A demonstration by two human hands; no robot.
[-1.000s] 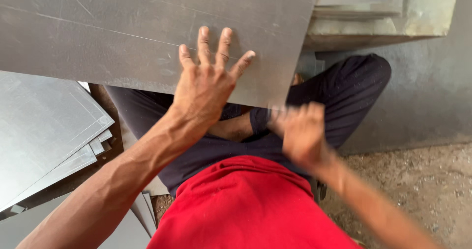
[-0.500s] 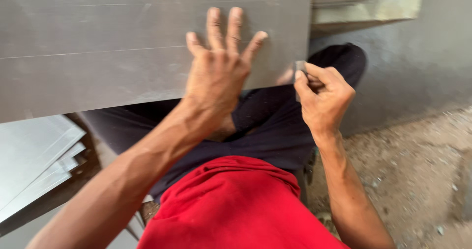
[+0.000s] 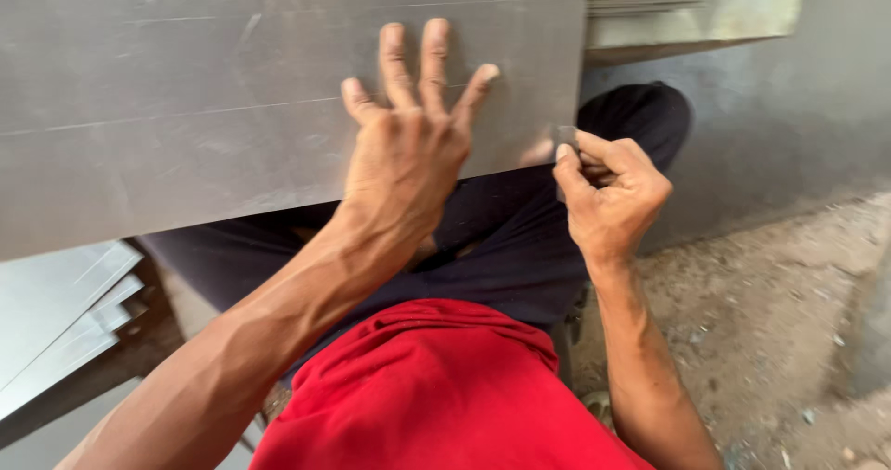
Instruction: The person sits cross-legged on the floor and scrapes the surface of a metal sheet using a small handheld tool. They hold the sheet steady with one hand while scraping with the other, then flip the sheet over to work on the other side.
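Pressing flat against a large grey metal sheet (image 3: 232,108), the left hand (image 3: 408,145) has its fingers spread apart and its palm on the sheet's face, just above the lower edge. The sheet rests across the person's lap, over dark trousers (image 3: 501,247) and beyond a red shirt (image 3: 436,396).

To the right of that hand, at the sheet's lower right corner, the right hand (image 3: 608,192) is closed, thumb pinched against the curled fingers on a small grey tool (image 3: 566,141). The tool's tip touches or nearly touches the sheet edge; the hand hides most of it, so its kind cannot be determined.

Below and far left of the left hand lies a stack of similar metal sheets (image 3: 65,321). To the right of the right hand is bare, gritty ground (image 3: 770,312); above it stands a pale metal box or frame (image 3: 696,6).

Risks, as judged from this position:
- The sheet is steadied by one palm only. Sideways force from the tool could cause it to slide on the lap.
- The bare right hand sits close to the sheet's corner and edge. A slip of the tool could bring the knuckles onto the edge and cut them.
- The tool could skid and scratch the surface.
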